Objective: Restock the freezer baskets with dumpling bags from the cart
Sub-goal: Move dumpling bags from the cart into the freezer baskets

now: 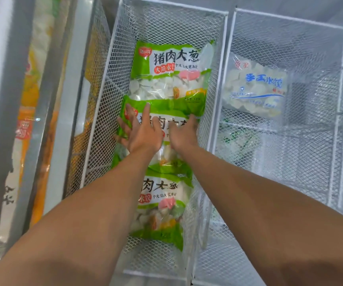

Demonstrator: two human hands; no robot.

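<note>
Our left hand (140, 133) lies flat, fingers spread, on the middle green dumpling bag (162, 129); our right hand (184, 134) presses its right edge, fingers hidden; the bag sits directly beneath both, long axis running along the wire basket (112, 65), between two matching bags.

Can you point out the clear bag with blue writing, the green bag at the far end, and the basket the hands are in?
clear bag with blue writing (255, 87), head view, middle of front.
far green bag (170, 71), head view, printed front.
wire basket (174, 11), head view, far rim.
</note>
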